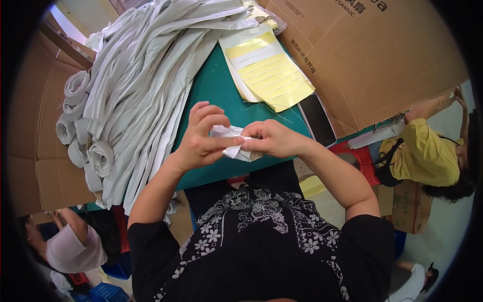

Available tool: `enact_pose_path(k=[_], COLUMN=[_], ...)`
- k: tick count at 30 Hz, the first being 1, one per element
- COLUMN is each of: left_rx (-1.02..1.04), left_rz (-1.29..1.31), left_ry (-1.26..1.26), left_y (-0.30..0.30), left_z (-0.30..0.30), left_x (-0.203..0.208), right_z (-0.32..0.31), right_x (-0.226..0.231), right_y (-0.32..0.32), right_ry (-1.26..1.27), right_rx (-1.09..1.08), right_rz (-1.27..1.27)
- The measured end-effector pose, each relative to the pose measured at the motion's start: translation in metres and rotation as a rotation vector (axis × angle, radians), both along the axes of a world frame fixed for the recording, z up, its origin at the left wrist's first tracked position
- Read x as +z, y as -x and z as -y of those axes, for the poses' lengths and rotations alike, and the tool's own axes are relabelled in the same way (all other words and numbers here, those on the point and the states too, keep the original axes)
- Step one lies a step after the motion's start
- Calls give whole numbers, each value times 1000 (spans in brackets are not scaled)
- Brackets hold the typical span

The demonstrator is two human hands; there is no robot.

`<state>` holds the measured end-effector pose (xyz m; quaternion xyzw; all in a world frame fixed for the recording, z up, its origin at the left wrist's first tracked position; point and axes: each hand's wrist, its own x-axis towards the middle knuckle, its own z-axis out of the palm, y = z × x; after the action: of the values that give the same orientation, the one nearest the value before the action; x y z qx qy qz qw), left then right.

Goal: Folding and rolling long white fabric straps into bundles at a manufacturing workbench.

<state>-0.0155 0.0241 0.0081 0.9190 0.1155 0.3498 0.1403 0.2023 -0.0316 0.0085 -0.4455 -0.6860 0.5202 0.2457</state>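
Close to the front edge of the green tabletop [209, 95], both hands meet at a small folded piece of white cloth [242, 154]. My left hand [198, 141] pinches its left side with the thumb, the other fingers raised and curled above. From the right, my right hand [274, 138] grips the same piece between thumb and fingers. Part of the cloth is hidden behind the fingers. Left of my hands lies a large heap of long white fabric strips [146, 75], with several rolled-up strip ends [102, 157] at its left side.
Sheets of yellow and white labels [274, 75] lie beyond my hands, loose threads beside them. A dark-screened phone [317, 120] lies at the table's right, against a big cardboard box [372, 65]. More cardboard [37, 126] stands at left. Other people sit on both sides, one in yellow [422, 153].
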Motion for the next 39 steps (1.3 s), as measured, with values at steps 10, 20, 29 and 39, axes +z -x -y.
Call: enact_pose_path(k=[10,20,29,39], left_rx=[113,262,95,71], left_rz=[-197,-270,-349,-234], left_ry=[-459,-418,-5,-480], left_y=[9,-6,8,4], left_z=[14,28,17,6], left_x=[5,7,7,13], right_z=[10,6,9,11], right_x=[-10,-30,-29,-22], right_y=[13,12,11,27], right_ry=[749,581,686,833], right_rx=[-218,-298,-384,-402], right_rz=[-544,-561,-582,-623])
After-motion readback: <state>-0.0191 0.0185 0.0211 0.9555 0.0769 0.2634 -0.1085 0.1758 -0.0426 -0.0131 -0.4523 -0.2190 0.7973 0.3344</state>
